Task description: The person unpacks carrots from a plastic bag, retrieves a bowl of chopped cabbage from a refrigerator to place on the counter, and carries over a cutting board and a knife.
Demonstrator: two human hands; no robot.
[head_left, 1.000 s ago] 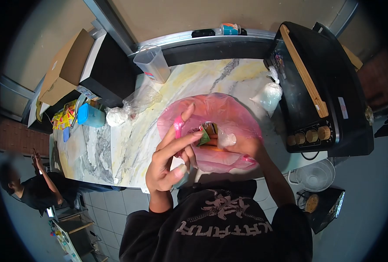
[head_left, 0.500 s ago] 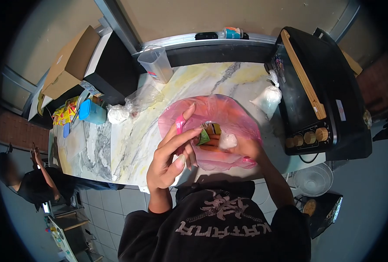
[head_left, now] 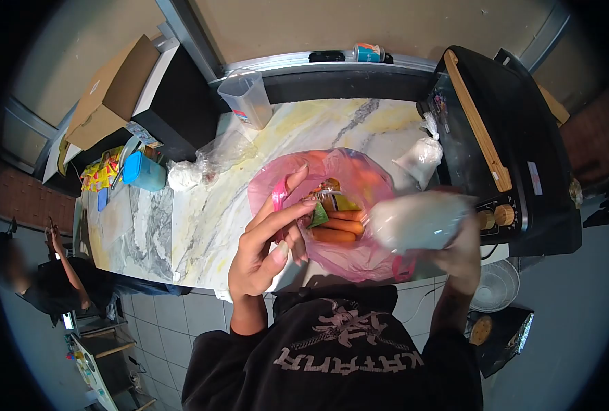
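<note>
The pink plastic bag [head_left: 270,179] lies open on the marble-patterned counter. Several carrots [head_left: 336,234] and some colourful packets [head_left: 335,197] show inside it. My left hand [head_left: 260,250] holds the bag's left side, with the pink handle looped round a finger. Over the bag's right edge, my right hand [head_left: 460,257] grips a clear plastic bag of white contents [head_left: 417,222]. Motion blurs that bag, and I cannot make out what the white stuff is.
A knotted bag of white powder [head_left: 424,157] stands beside the black oven [head_left: 516,151]. Leftward are a clear pitcher [head_left: 248,103], a blue-lidded tub [head_left: 143,171], another white bag [head_left: 183,176] and boxes [head_left: 109,96]. A person in black [head_left: 61,288] is at far left.
My right hand has come out of the pink bag and moved right with the bag of white contents. More carrots now show. My left hand stays on the handle.
</note>
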